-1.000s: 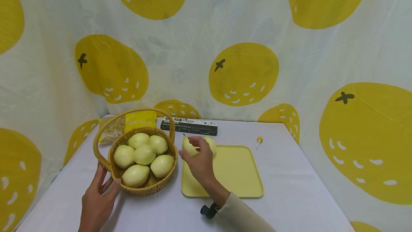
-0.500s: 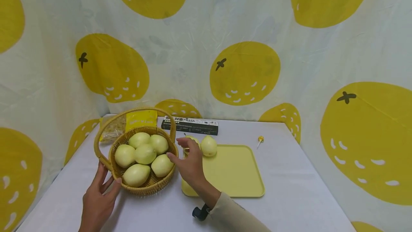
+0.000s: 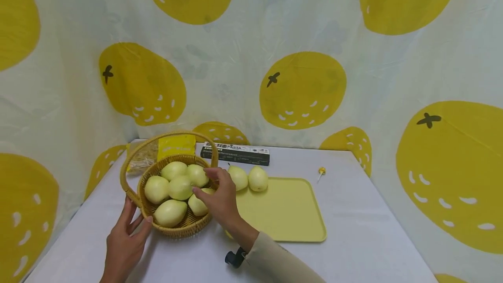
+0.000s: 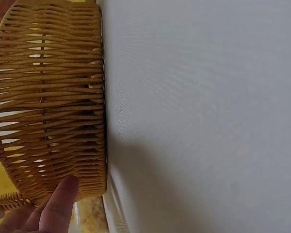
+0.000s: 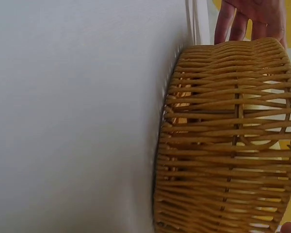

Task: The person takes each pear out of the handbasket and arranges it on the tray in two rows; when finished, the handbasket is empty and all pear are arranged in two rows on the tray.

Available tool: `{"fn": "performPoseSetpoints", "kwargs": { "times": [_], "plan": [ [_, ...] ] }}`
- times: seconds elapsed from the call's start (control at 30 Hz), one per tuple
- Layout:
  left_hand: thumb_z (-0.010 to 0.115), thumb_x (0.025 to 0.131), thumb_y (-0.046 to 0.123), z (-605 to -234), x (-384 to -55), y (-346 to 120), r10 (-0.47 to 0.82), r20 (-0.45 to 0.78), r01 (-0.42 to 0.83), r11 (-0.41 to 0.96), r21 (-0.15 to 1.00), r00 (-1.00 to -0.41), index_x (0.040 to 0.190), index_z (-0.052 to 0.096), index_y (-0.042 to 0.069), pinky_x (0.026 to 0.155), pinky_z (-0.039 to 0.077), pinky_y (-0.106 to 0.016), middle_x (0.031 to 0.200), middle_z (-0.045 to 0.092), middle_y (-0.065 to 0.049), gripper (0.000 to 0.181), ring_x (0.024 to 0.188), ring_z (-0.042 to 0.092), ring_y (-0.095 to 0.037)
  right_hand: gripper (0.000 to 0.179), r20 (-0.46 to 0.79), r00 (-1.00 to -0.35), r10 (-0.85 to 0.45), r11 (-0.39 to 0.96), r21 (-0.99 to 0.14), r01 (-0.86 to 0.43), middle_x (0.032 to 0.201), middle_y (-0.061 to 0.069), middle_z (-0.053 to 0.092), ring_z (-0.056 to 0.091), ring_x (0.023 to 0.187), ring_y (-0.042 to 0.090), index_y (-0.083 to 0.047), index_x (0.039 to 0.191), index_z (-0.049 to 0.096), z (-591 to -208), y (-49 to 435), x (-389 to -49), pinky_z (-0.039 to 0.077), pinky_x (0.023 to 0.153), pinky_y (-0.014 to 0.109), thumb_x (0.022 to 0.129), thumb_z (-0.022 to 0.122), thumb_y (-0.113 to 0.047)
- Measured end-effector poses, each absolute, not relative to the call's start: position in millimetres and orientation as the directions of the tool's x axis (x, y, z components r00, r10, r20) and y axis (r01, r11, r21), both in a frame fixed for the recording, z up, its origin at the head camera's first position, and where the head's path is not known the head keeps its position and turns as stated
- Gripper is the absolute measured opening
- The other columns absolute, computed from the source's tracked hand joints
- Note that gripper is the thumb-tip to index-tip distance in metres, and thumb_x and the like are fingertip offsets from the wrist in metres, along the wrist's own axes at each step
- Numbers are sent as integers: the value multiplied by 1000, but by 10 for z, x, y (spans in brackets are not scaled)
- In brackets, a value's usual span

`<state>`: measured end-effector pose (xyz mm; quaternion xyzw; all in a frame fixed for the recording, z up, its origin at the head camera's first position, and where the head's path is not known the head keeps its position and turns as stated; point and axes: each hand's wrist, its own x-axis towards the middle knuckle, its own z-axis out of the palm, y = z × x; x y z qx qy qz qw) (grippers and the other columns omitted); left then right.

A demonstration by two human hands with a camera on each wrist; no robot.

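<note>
A wicker basket (image 3: pixel 182 232) with a tall arched handle stands on the left, holding several pale yellow-green pears (image 3: pixel 170 213). My left hand (image 3: pixel 127 239) rests against the basket's left side, thumb near the front rim and fingers spread along the wall; the left wrist view shows a finger (image 4: pixel 62 204) lying straight on the weave. Over the basket's right rim reaches my right hand (image 3: pixel 223 198), thumb and fingers apart above the pear (image 3: pixel 198 206) nearest it. Whether it touches that pear is hard to tell. Two more pears (image 3: pixel 258 179) sit at the back left of a yellow tray (image 3: pixel 287 213).
Behind the basket lie a clear pasta bag (image 3: pixel 143 158) and a yellow packet (image 3: pixel 177 145). A black pasta box (image 3: pixel 235 154) lies at the table's back. A lollipop (image 3: pixel 322 171) is right of the tray on the white tablecloth (image 3: pixel 365 230).
My right hand has moved left, from the pears on the tray to above the basket's right side, uncovering those pears. The left hand stays at the basket.
</note>
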<state>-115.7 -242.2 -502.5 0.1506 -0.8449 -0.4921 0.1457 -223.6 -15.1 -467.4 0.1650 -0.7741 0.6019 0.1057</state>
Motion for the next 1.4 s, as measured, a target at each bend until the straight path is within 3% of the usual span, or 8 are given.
{"fn": "performPoseSetpoints", "kwargs": {
  "times": [0.1, 0.23, 0.53, 0.7, 0.83, 1.13, 1.27, 1.4],
  "plan": [
    [67, 106, 32, -5031, -1164, -2415, -396, 88, -115, 462, 880, -914, 166, 2, 44, 83, 49, 6, 175, 23, -4, 90, 144, 53, -39, 52, 363, -920, -147, 227, -893, -388, 132, -4, 66, 62, 124, 14, -24, 133, 67, -4664, -210, -2241, 57, 110, 42, 87, 90, -26],
    [68, 106, 30, -5028, -1170, -2413, -395, 88, -114, 459, 881, -914, 167, 2, 43, 82, 47, 7, 175, 23, -4, 91, 144, 53, -39, 56, 377, -904, -201, 255, -871, -420, 136, -3, 64, 61, 125, 17, -24, 138, 65, -4646, -292, -2269, 58, 108, 48, 88, 89, -27],
    [69, 105, 32, -5020, -1166, -2414, -397, 88, -121, 472, 873, -914, 166, 2, 46, 83, 48, 7, 173, 27, -5, 91, 141, 53, -36, 67, 312, -904, -292, 458, -785, -418, 139, -4, 62, 57, 129, 15, -26, 146, 60, -4678, -455, -2404, 53, 105, 37, 87, 89, -41],
    [69, 105, 31, -5016, -1158, -2422, -398, 97, -118, 482, 868, -912, 166, 2, 48, 82, 46, 8, 173, 29, -6, 92, 140, 54, -38, 69, 287, -898, -332, 482, -767, -423, 140, -1, 64, 57, 131, 13, -26, 147, 61, -4655, -518, -2482, 52, 111, 37, 87, 89, -44],
    [69, 105, 30, -5016, -1155, -2420, -402, 74, -135, 467, 874, -913, 165, 1, 48, 81, 46, 8, 174, 26, -5, 92, 142, 54, -39, 68, 257, -899, -356, 506, -755, -416, 138, -1, 66, 59, 127, 12, -26, 145, 63, -4647, -535, -2521, 54, 106, 31, 85, 91, -42],
    [71, 104, 28, -5000, -1186, -2425, -405, 112, -109, 484, 868, -907, 165, 4, 50, 82, 49, 6, 173, 29, -4, 93, 139, 54, -34, 66, 253, -861, -441, 672, -542, -504, 137, -1, 63, 60, 127, 16, -27, 146, 61, -4675, -547, -2503, 54, 106, 29, 89, 85, -51],
    [72, 104, 28, -5010, -1183, -2420, -407, 112, -111, 485, 867, -906, 165, 6, 51, 83, 50, 5, 172, 30, -4, 93, 136, 55, -21, 65, 246, -873, -421, 680, -551, -483, 134, -3, 63, 60, 124, 13, -27, 144, 63, -4686, -546, -2486, 54, 103, 26, 88, 85, -52],
    [71, 104, 28, -5021, -1176, -2416, -412, 105, -119, 483, 868, -905, 166, 5, 49, 83, 49, 6, 173, 29, -3, 93, 138, 55, -24, 64, 263, -878, -399, 665, -577, -475, 132, -5, 65, 62, 122, 11, -28, 142, 64, -4716, -538, -2481, 55, 102, 25, 87, 87, -51]
  ]
}}
